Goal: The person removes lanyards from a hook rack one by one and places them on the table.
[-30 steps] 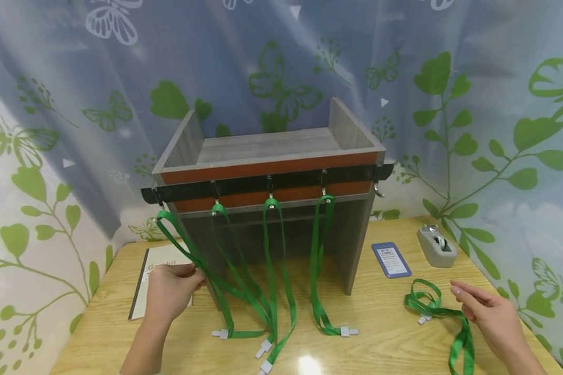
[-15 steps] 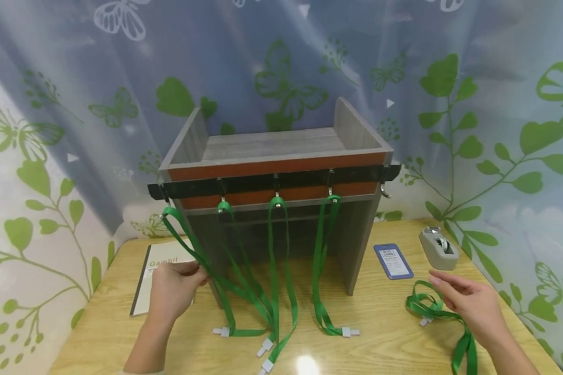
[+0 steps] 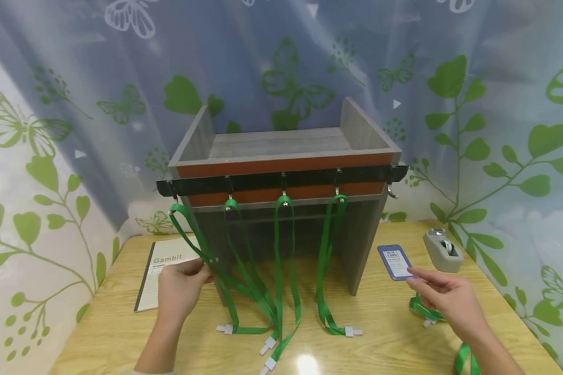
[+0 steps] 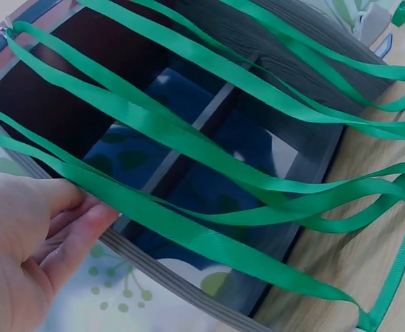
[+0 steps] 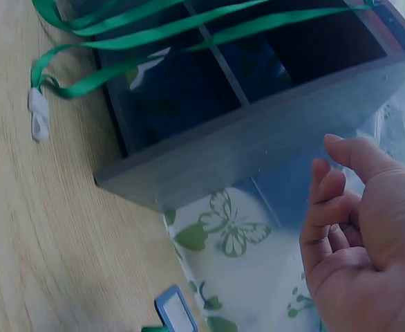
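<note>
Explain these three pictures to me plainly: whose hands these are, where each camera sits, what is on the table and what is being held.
No machine here: a person works with bare hands and wears three cameras, one on the head and one on each wrist.

The head view looks down on a light wooden table. On it stands a grey wooden shelf unit with a black hook rail; four green fabric lanyards hang from it. The left hand pinches the leftmost green lanyard; the left wrist view shows that strap against the fingers.

The right hand holds nothing, its fingers relaxed, above a loose green lanyard lying on the table, close to a blue card holder. A grey tape dispenser and a white booklet also lie there.
</note>
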The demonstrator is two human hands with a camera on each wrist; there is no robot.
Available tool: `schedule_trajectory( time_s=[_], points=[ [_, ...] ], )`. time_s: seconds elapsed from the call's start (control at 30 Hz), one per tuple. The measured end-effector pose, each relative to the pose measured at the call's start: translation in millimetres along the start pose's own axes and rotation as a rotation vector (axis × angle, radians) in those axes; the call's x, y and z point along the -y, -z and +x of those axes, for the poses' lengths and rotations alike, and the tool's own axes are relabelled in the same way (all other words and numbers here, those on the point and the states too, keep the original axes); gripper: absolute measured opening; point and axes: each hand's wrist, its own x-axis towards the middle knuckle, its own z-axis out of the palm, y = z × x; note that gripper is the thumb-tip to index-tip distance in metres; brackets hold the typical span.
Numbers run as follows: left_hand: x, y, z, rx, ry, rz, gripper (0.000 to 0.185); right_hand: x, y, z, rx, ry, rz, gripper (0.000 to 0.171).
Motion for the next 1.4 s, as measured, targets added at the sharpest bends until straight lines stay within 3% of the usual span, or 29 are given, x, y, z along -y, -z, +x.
schedule_trajectory(
  time_s=[0.2, 0.37, 0.7, 1.0, 1.27, 1.4],
  points=[
    [10.9, -6.8, -3.2, -0.048, 0.006, -0.071, 0.018, -1, -15, -3, 0.029, 0.017, 0.042, 0.026],
    [14.7, -11.1, -2.4, -0.081, 0.007, -0.141, 0.017, 3, -26, -1, 0.026, 0.001, -0.010, 0.036],
    [11.5, -9.8, 0.7, -0.076, 0.057, -0.216, 0.019, 16, -45, 8, 0.061, 0.006, 0.033, 0.037],
    [12.1, -8.5, -0.5, -0.075, 0.140, -0.331, 0.024, 21, -73, 19, 0.205, 0.073, 0.006, 0.042],
    [11.5, -8.2, 0.7, -0.068, 0.131, -0.344, 0.025, 30, -98, 28, 0.194, 0.067, 0.007, 0.045],
    [4.4, -8.4, 2.6, -0.114, 0.094, -0.354, 0.029, 37, -109, 32, 0.184, 0.071, 0.010, 0.053]
  ],
)
